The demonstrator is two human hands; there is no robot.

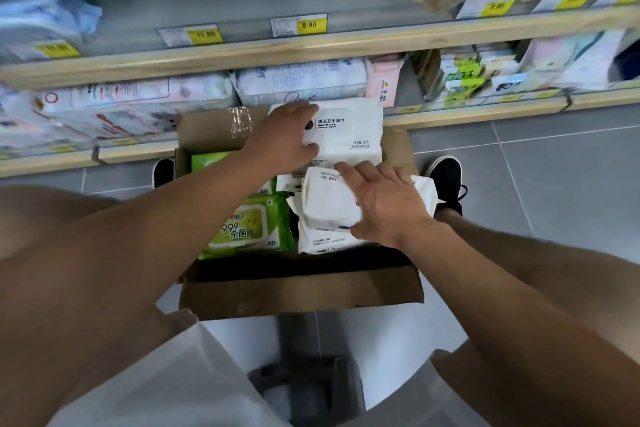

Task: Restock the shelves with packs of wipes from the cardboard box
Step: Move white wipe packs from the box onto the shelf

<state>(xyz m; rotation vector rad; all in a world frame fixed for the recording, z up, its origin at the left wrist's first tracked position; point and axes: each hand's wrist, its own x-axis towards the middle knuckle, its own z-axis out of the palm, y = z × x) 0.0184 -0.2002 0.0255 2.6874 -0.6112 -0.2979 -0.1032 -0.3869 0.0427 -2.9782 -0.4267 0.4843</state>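
- The right hand is clamping a white wipes pack inside the cardboard box, at 3 o'clock of green packs, probably for lifting.
- At 12 o'clock, the left hand is gripping another white pack, seemingly heading for the shelf.

Bare forearms, a white top, tan shorts, and black shoes with black laces.

Matt brown cardboard box; glossy plastic packs of wipes; smooth grey metal shelf edged in pale wood.
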